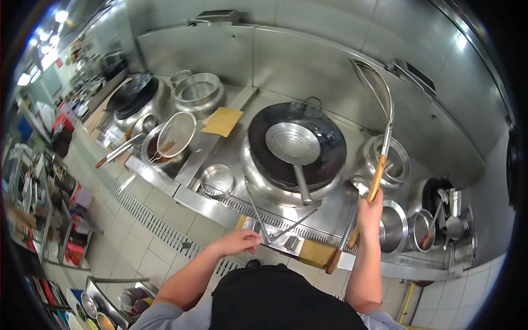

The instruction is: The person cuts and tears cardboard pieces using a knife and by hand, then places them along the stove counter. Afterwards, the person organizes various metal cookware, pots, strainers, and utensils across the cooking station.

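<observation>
My right hand (pixel 370 212) is wrapped around the wooden handle of a long skimmer (pixel 387 124), raised upright over the stove's right side. Its metal-rimmed head points up and shows nearly edge-on. My left hand (pixel 240 242) is at the stove's front edge, fingers curled, with nothing visible in them. Beside those fingertips are thin metal bars (pixel 267 234) in a V shape. Between my hands, a black wok (pixel 258 129) sits on the burner with a perforated strainer (pixel 292 142) inside. A ladle (pixel 352 212) with a brown handle lies just left of my right hand.
Metal pots (pixel 396 220) and strainers crowd the right side. To the left are a round mesh strainer (pixel 177 135) over a pot, a small metal bowl (pixel 218 180), a yellow cloth (pixel 222 121) and another wok (pixel 132 93). Shelving (pixel 60 220) stands across the tiled floor.
</observation>
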The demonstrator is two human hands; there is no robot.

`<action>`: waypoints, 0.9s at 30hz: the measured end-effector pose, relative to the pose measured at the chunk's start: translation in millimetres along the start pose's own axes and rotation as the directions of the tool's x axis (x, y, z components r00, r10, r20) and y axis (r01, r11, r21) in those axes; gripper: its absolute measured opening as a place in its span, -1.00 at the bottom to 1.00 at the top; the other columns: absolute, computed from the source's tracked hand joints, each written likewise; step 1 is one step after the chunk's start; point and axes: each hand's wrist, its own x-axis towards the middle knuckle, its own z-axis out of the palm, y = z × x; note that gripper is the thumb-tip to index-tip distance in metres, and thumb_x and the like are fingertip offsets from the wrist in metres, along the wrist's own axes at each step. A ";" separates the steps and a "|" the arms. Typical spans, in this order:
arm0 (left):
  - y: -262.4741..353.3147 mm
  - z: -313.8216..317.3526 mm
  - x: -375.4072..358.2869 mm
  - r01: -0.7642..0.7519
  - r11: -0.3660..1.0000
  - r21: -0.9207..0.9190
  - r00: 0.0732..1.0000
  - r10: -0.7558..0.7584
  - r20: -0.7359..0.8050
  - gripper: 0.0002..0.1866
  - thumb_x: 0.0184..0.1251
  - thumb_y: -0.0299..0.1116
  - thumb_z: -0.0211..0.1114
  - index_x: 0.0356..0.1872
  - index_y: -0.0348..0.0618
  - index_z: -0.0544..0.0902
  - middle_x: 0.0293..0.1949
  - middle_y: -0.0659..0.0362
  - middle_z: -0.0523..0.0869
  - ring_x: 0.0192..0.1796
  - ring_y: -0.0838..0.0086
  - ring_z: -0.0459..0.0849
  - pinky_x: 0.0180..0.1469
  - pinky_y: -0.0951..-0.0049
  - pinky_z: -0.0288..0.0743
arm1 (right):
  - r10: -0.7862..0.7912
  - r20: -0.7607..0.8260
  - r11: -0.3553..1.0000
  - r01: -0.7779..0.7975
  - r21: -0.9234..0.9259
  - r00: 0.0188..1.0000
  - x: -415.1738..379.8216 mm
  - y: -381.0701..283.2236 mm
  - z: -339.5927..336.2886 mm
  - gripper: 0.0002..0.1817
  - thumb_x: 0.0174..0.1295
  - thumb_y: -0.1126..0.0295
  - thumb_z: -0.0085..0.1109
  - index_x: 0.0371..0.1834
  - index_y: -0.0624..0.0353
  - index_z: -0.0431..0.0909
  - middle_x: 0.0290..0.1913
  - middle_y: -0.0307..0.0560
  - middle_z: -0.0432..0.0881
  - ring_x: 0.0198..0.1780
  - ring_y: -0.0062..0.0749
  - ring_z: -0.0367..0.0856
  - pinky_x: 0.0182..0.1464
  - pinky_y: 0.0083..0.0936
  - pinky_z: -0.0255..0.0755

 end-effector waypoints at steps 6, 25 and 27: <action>18.8 27.8 -4.4 0.039 0.998 0.058 0.989 -0.047 0.139 -0.61 0.56 -0.22 0.20 0.24 -0.25 0.56 -0.10 0.06 0.76 -0.04 0.40 0.76 0.03 0.40 0.61 | 0.464 0.239 0.642 -0.510 0.573 0.853 -18.7 -34.9 -63.9 -0.49 0.23 0.58 0.03 0.29 0.20 0.29 -0.54 -0.26 0.33 -0.66 -0.55 0.29 -0.66 -0.53 0.23; 116.7 69.5 149.3 -0.166 0.778 -0.605 0.924 -0.092 -0.372 -0.33 0.46 0.29 0.10 0.06 -0.24 0.51 -0.10 -0.07 0.72 -0.08 0.20 0.74 -0.04 0.22 0.64 | 0.616 0.574 0.262 -0.828 0.497 0.540 -193.0 157.6 -261.0 -0.68 0.45 0.28 0.15 0.16 0.16 0.39 -0.52 -0.11 0.51 -0.67 -0.38 0.49 -0.65 -0.44 0.45; 116.6 58.9 165.7 -0.105 0.739 -0.665 0.975 -0.054 -0.215 -0.36 0.44 0.21 0.21 0.07 -0.28 0.49 -0.07 -0.06 0.69 -0.12 0.24 0.73 -0.04 0.25 0.65 | 0.671 0.511 0.355 -0.838 0.415 0.538 -182.7 166.3 -267.5 -0.71 0.49 0.24 0.12 0.12 0.17 0.40 -0.45 -0.04 0.59 -0.61 -0.32 0.59 -0.57 -0.41 0.54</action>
